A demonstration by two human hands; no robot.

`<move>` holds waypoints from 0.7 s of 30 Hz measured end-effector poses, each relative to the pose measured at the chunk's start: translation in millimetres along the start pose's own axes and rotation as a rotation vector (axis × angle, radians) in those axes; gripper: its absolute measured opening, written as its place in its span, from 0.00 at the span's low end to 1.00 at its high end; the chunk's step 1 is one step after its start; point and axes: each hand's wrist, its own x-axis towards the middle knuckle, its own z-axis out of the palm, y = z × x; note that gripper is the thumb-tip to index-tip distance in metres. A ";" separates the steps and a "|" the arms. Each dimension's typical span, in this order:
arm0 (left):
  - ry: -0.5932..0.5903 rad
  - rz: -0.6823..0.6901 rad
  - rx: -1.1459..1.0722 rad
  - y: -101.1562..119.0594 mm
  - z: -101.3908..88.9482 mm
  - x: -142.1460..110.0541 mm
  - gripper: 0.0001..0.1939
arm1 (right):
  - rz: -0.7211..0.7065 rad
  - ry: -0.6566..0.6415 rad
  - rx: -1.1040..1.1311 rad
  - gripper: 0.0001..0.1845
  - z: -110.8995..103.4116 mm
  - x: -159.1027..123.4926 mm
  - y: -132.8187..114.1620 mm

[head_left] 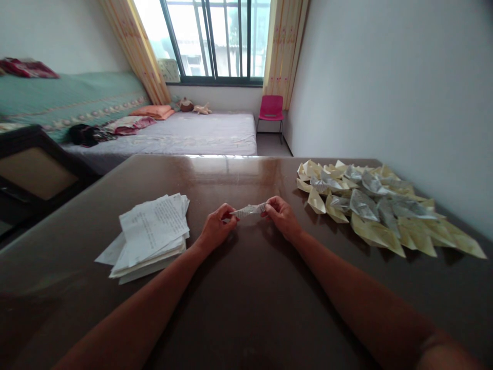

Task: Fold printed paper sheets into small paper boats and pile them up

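Observation:
Between my hands, just over the table, is a folded paper boat [250, 210] made of printed paper, long and narrow with pointed ends. My left hand [220, 224] pinches its left tip between thumb and fingers. At the opposite tip, my right hand [282, 216] grips the paper the same way. To the left lies an uneven stack of printed sheets [152, 231], apart from my left hand. Over on the right, beyond my right hand, several finished paper boats [364, 205] in cream and grey-white sit crowded together.
All of this rests on a glossy brown table [246, 303]. A dark wooden chair [36, 159] stands at its left side. Behind are a bed [215, 131], a pink chair [271, 109] and a window [215, 41]. A white wall [385, 77] runs along the right.

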 end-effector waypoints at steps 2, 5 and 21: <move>-0.002 0.011 0.022 -0.2 -3.2 0.9 0.05 | 0.034 0.003 0.025 0.13 -0.6 1.5 2.6; -0.039 0.038 0.047 1.7 -7.0 0.8 0.04 | 0.044 -0.014 0.029 0.12 -2.1 2.5 5.7; -0.135 -0.026 -0.020 8.7 0.9 -4.0 0.16 | -0.066 -0.237 -0.006 0.07 1.1 -5.8 -0.7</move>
